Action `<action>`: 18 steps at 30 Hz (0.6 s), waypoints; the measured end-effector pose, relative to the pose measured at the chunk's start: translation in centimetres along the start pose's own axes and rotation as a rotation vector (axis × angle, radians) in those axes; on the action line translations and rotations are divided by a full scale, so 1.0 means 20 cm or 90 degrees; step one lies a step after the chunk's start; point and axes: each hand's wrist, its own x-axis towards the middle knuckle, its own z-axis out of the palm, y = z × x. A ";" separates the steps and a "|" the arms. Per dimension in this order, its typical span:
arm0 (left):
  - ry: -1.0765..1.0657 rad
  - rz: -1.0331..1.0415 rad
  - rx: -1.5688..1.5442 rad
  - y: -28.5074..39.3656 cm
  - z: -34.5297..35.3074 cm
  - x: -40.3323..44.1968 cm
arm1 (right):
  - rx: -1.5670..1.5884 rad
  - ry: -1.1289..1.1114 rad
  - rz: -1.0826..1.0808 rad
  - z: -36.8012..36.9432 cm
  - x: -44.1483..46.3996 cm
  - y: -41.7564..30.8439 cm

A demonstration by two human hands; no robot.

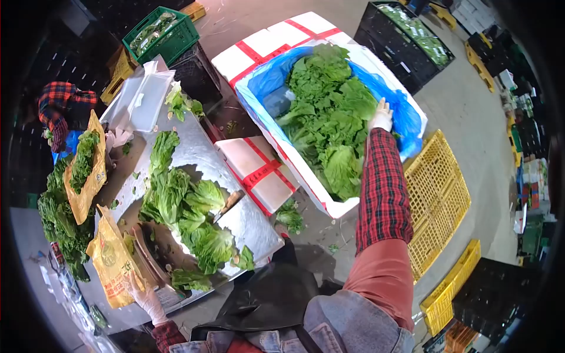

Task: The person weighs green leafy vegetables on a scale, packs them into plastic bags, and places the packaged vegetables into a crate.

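My right hand, in a pale glove, reaches into a white foam box lined with a blue plastic bag. Its fingers are stretched out against the right side of the piled leafy lettuce. My left hand, gloved in thin translucent plastic, is at the near left of the metal table. Its fingers lie apart at the lower end of a yellow printed bag. Loose lettuce heads lie across the table beside a small brown-handled object, partly covered by leaves.
A smaller taped foam box sits between table and large box. Yellow pallets stand at right. A green crate is at the back left, a black crate at the back right. Another person bends at far left near piled greens.
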 end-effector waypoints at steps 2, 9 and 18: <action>-0.016 -0.008 0.000 0.08 0.03 0.02 | -0.134 0.019 -0.068 0.02 0.08 0.00; -0.047 0.077 -0.041 0.49 0.12 0.18 | -0.256 0.127 -0.181 0.22 0.28 -0.08; -0.205 0.172 -0.365 1.29 0.13 0.38 | 0.821 -0.409 0.025 -0.36 -0.06 -0.23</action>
